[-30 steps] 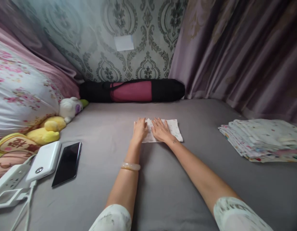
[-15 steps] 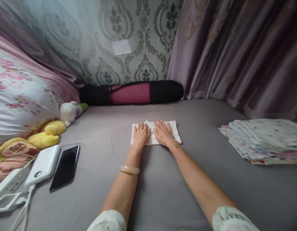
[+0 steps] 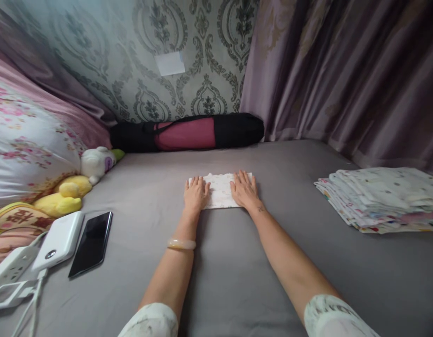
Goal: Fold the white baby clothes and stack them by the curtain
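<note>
On the grey sheet, mid-scene, I log one folded cloth: white, flat, roughly rectangular, long side running left to right, sparse faint pinkish print, far edge slightly ruffled, near edge straighter. Left hand lies palm down over its left end, fingers extended and slightly spread; right hand covers its right end, fingers spread, thumb angled inward. Cloth's middle shows between them.

Obscured: both short ends, largely under the hands; palms face down, hidden from me. Print too small to make out; fold layers I cannot count. Far right, the stack of cloths is cut off by my view, as is the power strip, near left.
</note>
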Demonstrator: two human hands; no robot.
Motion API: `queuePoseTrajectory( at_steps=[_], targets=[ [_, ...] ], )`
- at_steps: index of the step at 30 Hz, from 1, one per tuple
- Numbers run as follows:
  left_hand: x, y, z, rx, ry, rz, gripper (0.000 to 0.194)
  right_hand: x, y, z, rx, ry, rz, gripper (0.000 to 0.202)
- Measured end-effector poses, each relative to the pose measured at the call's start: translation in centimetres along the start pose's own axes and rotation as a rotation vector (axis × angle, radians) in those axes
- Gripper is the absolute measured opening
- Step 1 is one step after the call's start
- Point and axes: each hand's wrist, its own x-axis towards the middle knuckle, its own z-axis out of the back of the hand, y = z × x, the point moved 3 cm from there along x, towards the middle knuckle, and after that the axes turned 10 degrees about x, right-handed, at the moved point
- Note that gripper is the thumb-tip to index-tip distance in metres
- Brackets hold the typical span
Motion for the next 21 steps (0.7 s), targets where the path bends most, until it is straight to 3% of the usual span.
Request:
queuePoseTrajectory(
  at_steps=[8,13,17,21],
  targets=[
    [0.2,0.9,-1.5,-0.005,0.164,0.018,0.062,0.5,-1.7,-0.2,0.014,0.025,-0.122,0.065],
    [0.6,1.0,-1.0,0.005,0.212,0.001,0.061,0.8,-1.8,0.2,0.014,0.018,-0.111,0.061],
    [2.7,1.7,0.3,0.101,0.206,-0.087,0.046,1.4,-2.3,1.3,0.021,-0.038,-0.071,0.047],
    [6.3,2.9,1.3,0.109,0.412,-0.100,0.031,2.1,-3.3,2.0,0.023,-0.005,-0.081,0.041]
  ],
)
